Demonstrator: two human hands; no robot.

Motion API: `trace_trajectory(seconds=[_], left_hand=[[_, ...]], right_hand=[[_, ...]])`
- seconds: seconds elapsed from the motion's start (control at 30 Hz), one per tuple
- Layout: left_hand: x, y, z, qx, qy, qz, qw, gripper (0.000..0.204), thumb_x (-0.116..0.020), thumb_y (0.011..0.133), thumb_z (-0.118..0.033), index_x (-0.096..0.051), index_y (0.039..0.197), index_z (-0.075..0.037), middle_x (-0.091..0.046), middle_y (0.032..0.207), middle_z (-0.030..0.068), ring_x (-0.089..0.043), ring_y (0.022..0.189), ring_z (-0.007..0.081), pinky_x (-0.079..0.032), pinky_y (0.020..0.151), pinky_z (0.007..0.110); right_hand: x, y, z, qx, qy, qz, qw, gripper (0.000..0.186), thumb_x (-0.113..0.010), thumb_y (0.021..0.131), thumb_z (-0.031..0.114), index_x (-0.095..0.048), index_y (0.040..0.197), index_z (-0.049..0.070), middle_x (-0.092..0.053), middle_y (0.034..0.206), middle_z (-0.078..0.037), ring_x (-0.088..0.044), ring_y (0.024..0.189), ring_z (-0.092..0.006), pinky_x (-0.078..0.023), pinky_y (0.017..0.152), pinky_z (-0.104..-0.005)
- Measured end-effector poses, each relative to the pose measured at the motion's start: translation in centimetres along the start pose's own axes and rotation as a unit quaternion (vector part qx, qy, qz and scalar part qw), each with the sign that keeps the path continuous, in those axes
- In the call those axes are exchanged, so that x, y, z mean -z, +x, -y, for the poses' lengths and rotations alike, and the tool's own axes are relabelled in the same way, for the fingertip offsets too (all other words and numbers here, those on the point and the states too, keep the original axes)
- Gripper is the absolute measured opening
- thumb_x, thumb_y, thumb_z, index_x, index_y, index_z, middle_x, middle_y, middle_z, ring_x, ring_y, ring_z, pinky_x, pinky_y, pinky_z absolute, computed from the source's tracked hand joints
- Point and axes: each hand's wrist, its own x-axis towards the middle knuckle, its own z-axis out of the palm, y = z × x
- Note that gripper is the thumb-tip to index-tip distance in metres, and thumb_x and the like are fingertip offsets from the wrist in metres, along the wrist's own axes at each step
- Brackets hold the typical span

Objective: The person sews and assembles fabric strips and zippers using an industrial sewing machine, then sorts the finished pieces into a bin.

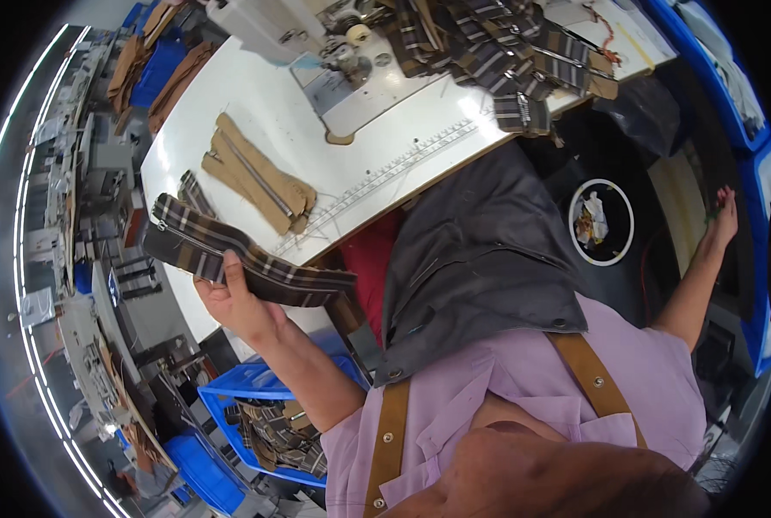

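Observation:
My left hand [237, 304] is closed on a brown-and-black plaid fabric piece [256, 269] with a zipper along it, held up beyond the left front part of the white table. The thumb lies on top of the cloth, and the other fingers are mostly behind it. My right hand [724, 223] is stretched far out to the right, beside blue bins. Small red and green spots show at its fingers; whether it holds anything is too small to make out. Tan fabric pieces with a zipper [260, 177] lie on the table beyond my left hand.
A sewing machine [342, 69] stands on the white table [385, 160], with a pile of plaid zippered pieces [506, 56] to its right. A blue crate [221, 393] of plaid pieces sits low left. Below the table's right is a white-rimmed waste bin [629, 226]. Blue bins [755, 173] line the right.

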Motion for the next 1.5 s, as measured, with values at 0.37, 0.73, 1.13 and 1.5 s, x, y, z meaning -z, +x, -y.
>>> trace_trajectory(seconds=[0.37, 0.73, 1.13, 1.5], left_hand=[[8.8, 12.7, -1.3, 0.106, 0.096, 0.030, 0.989, 0.043, -0.069, 0.089, -0.003, -0.049, 0.127, 0.003, -0.064, 0.118, 0.0160, -0.065, 0.100, 0.0227, -0.054, 0.087, 0.034], [6.0, 14.7, 1.7, 0.179, 0.039, 0.104, 0.977, 0.039, -0.069, 0.089, -0.002, -0.054, 0.124, 0.001, -0.068, 0.113, 0.0141, -0.068, 0.096, 0.0209, -0.058, 0.081, 0.034], [-19.0, 0.3, 2.2, 0.300, -0.068, 0.512, 0.802, 0.044, -0.069, 0.089, -0.002, -0.051, 0.128, 0.003, -0.067, 0.110, 0.0094, -0.065, 0.096, 0.0159, -0.052, 0.087, 0.030], [-28.5, -1.3, 6.4, -0.188, 0.091, 0.321, 0.924, 0.047, -0.064, 0.092, -0.010, -0.049, 0.134, 0.001, -0.052, 0.141, 0.0177, -0.053, 0.127, 0.0269, -0.043, 0.104, 0.040]], right_hand=[[-3.7, -11.3, -5.8, 0.099, -0.702, 0.306, 0.636, 0.065, -0.081, 0.076, 0.038, -0.062, 0.125, 0.000, -0.060, 0.132, -0.023, -0.058, 0.122, -0.0368, -0.047, 0.101, -0.0451], [-8.8, -17.3, -1.2, -0.052, -0.818, 0.417, 0.392, 0.054, -0.082, 0.072, 0.048, -0.075, 0.097, 0.000, -0.071, 0.106, -0.022, -0.069, 0.104, -0.0321, -0.056, 0.089, -0.0411], [-12.4, -24.3, -7.9, 0.048, -0.742, 0.460, 0.485, 0.043, -0.072, 0.083, 0.044, -0.074, 0.102, 0.006, -0.070, 0.110, -0.019, -0.067, 0.106, -0.0341, -0.055, 0.089, -0.0427], [-7.1, -28.6, -8.2, -0.083, -0.721, 0.554, 0.408, 0.053, -0.072, 0.079, 0.043, -0.064, 0.127, 0.022, -0.070, 0.118, -0.008, -0.067, 0.110, -0.0294, -0.052, 0.095, -0.0417]])
